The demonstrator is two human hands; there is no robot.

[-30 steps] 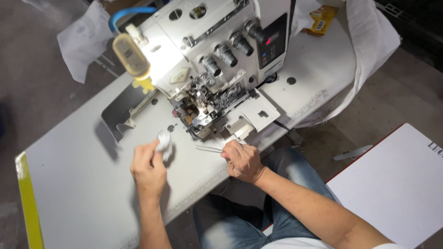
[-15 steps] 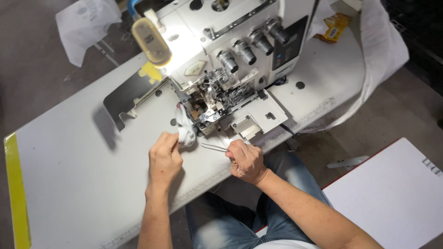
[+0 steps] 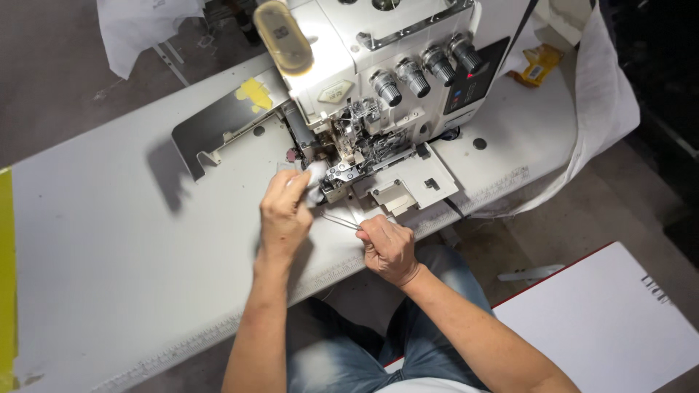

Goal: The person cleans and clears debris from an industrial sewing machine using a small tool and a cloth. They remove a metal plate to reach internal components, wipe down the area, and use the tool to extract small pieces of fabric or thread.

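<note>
White bench [image 3: 109,255] carries a sewing machine [image 3: 378,87]; left hand [image 3: 285,211], now moved up, pinches a cloth [image 3: 314,182] against it, right hand [image 3: 388,247] at four o'clock clamps tweezers [image 3: 338,220].

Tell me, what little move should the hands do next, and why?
Probably bring the tweezers in the right hand a bit up toward the needle area of the sewing machine. The left hand already presses a small white cloth against that spot, while the tweezer tips lie just short of it on the table.
</note>
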